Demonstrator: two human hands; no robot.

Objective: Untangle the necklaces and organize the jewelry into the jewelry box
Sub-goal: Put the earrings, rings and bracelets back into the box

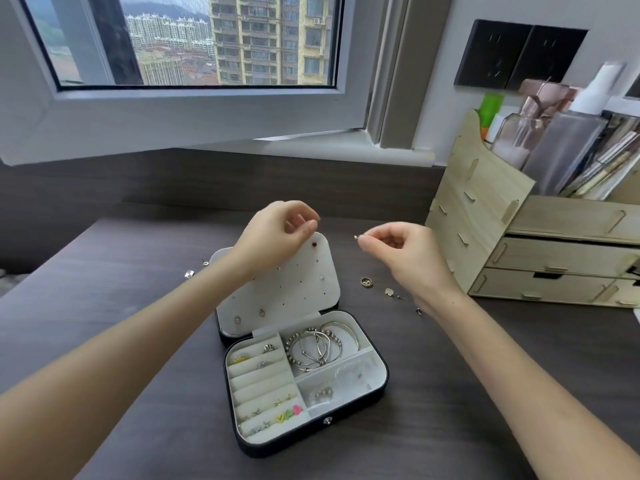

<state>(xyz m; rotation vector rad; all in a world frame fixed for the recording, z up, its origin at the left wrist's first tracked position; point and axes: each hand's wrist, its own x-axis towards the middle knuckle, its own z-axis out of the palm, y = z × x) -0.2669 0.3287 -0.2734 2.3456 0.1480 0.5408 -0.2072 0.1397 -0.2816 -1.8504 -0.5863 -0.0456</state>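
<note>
Box-wise: the jewelry box [383,382] sits open about mid-way across the dark desk [131,278], black shell, pale lining, its lid [284,282] tipped up behind the tray; there's a broad run of desk to the left of it, while on the right the wooden organizer [512,251] stands near and narrows the room on that side; loose bits lie around the lid, a round gold charm [366,282] on the right and a small clear stone [188,274] on the left.

Both hands hover above the lid, apart from each other; the right hand [398,251] pinches a tiny silver piece [356,238] between thumb and forefinger, too small to name; the left hand [277,233] has its fingers curled with thumb near forefinger, but I can't tell if anything's in it; it also hides the lid's top left corner.

Inside, silver bangles [318,344] fill the back right compartment; rings and little coloured studs sit in the slotted rows on the left; the front right compartment is blurry.
</note>
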